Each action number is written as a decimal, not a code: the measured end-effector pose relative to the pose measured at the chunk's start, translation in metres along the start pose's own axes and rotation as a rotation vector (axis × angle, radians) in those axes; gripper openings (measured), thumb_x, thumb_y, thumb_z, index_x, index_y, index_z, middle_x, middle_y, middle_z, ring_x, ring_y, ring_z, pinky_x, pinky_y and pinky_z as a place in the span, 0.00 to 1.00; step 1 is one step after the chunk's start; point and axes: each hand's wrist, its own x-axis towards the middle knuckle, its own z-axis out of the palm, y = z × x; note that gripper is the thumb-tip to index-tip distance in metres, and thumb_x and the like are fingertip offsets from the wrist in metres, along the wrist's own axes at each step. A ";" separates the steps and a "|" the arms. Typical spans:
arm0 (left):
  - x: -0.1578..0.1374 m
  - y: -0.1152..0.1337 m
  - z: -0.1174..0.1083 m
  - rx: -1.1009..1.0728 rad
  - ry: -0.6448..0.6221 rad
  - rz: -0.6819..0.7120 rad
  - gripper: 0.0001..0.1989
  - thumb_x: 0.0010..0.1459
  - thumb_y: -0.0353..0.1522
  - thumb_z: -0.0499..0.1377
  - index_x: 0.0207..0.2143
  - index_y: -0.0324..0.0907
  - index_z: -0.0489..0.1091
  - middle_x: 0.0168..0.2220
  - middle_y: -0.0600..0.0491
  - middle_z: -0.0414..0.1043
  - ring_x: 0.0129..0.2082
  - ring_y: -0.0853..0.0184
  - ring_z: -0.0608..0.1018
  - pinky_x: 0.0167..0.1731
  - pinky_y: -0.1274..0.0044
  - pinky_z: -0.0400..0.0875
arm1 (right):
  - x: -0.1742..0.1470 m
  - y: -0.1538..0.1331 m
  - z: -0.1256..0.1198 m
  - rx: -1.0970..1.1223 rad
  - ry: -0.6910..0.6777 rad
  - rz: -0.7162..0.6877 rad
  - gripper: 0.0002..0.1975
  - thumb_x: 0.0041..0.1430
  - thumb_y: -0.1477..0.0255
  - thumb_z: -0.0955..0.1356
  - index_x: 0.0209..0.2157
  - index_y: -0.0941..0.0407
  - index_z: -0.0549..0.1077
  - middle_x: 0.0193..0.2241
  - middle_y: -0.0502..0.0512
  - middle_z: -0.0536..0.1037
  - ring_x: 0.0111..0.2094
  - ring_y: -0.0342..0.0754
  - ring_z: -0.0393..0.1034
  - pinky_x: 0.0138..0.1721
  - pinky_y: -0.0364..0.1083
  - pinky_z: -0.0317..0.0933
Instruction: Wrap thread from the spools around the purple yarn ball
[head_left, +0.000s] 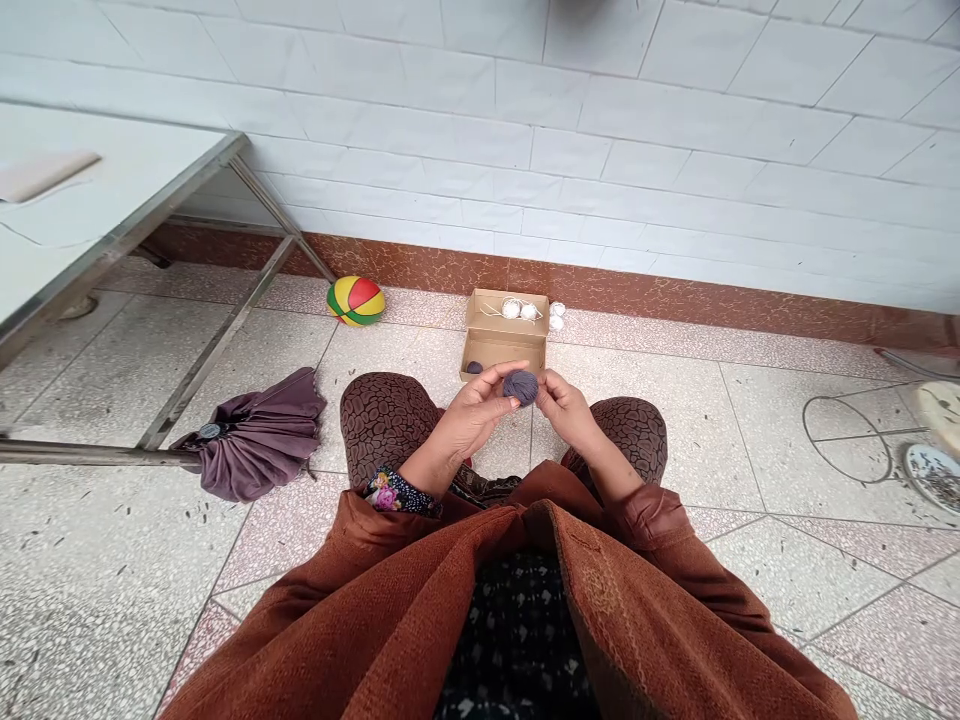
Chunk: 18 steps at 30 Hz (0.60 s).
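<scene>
A small dark purple-grey ball of yarn [520, 388] is gripped between the thumb and fingers of my left hand [480, 408]. Close against its right side, my right hand [564, 405] has its thumb and fingertips pinched together. What lies in that pinch is too small to make out. Just beyond my hands, an open cardboard box [504, 347] rests on the floor. Its front half holds another dark yarn ball [474, 368]. White yarn balls [519, 309] with loose strands lie in its back half, and more white balls [556, 315] sit beside it.
A colourful ball [356, 301] lies near the leg of a metal-framed table [217, 150] at left. Below it is a folded purple umbrella [259, 435]. On the right stand a wire ring frame [847, 440] and a round dish [934, 478]. A tiled wall [465, 130] rises ahead.
</scene>
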 end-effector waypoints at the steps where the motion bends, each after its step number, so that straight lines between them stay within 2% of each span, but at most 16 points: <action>1: 0.001 -0.001 0.000 -0.020 0.013 -0.009 0.26 0.53 0.33 0.76 0.55 0.47 0.81 0.48 0.50 0.80 0.50 0.63 0.79 0.55 0.70 0.71 | -0.005 0.002 0.002 -0.019 -0.010 -0.001 0.15 0.75 0.56 0.67 0.37 0.51 0.73 0.27 0.47 0.71 0.29 0.47 0.66 0.36 0.46 0.63; 3: 0.004 -0.003 -0.001 -0.036 0.066 -0.008 0.25 0.51 0.33 0.76 0.53 0.47 0.81 0.49 0.50 0.80 0.50 0.63 0.79 0.55 0.70 0.72 | -0.014 0.003 0.004 -0.064 -0.034 -0.029 0.15 0.76 0.56 0.67 0.37 0.51 0.73 0.28 0.49 0.73 0.30 0.48 0.68 0.37 0.47 0.65; 6: 0.007 -0.006 -0.004 0.021 0.178 0.019 0.25 0.49 0.32 0.76 0.50 0.46 0.78 0.49 0.51 0.80 0.50 0.63 0.79 0.55 0.69 0.73 | -0.027 -0.003 0.002 -0.117 -0.093 -0.146 0.16 0.78 0.57 0.66 0.38 0.51 0.75 0.32 0.52 0.78 0.34 0.49 0.73 0.40 0.48 0.68; 10: 0.007 -0.008 -0.010 0.287 0.224 0.080 0.24 0.50 0.32 0.73 0.50 0.44 0.77 0.51 0.49 0.79 0.51 0.61 0.78 0.56 0.67 0.72 | -0.032 -0.027 -0.014 -0.166 -0.141 -0.339 0.16 0.80 0.58 0.66 0.41 0.51 0.79 0.35 0.55 0.81 0.37 0.50 0.76 0.43 0.48 0.71; 12: 0.005 -0.007 -0.009 0.416 0.178 0.092 0.26 0.49 0.31 0.71 0.53 0.44 0.77 0.52 0.48 0.78 0.51 0.60 0.78 0.54 0.68 0.73 | -0.024 -0.041 -0.025 -0.189 -0.134 -0.385 0.15 0.80 0.59 0.67 0.43 0.51 0.81 0.34 0.54 0.80 0.36 0.49 0.75 0.41 0.48 0.71; 14: 0.003 -0.006 -0.007 0.478 0.092 0.080 0.33 0.48 0.29 0.71 0.59 0.45 0.74 0.52 0.48 0.77 0.51 0.60 0.79 0.52 0.69 0.74 | -0.010 -0.052 -0.034 -0.196 -0.113 -0.393 0.14 0.79 0.58 0.68 0.43 0.51 0.83 0.35 0.55 0.81 0.37 0.50 0.75 0.42 0.48 0.71; 16: 0.000 -0.004 -0.002 0.468 -0.022 0.071 0.42 0.48 0.27 0.71 0.66 0.48 0.69 0.52 0.49 0.76 0.50 0.61 0.79 0.52 0.69 0.74 | 0.005 -0.054 -0.036 -0.183 -0.088 -0.368 0.14 0.77 0.57 0.70 0.41 0.50 0.83 0.35 0.54 0.81 0.38 0.50 0.75 0.43 0.49 0.71; 18: -0.002 -0.002 0.002 0.409 -0.123 0.074 0.46 0.49 0.27 0.71 0.71 0.51 0.65 0.51 0.50 0.76 0.50 0.61 0.79 0.53 0.68 0.73 | 0.016 -0.049 -0.033 -0.133 -0.059 -0.309 0.15 0.76 0.56 0.70 0.39 0.50 0.81 0.34 0.53 0.80 0.38 0.50 0.74 0.44 0.49 0.70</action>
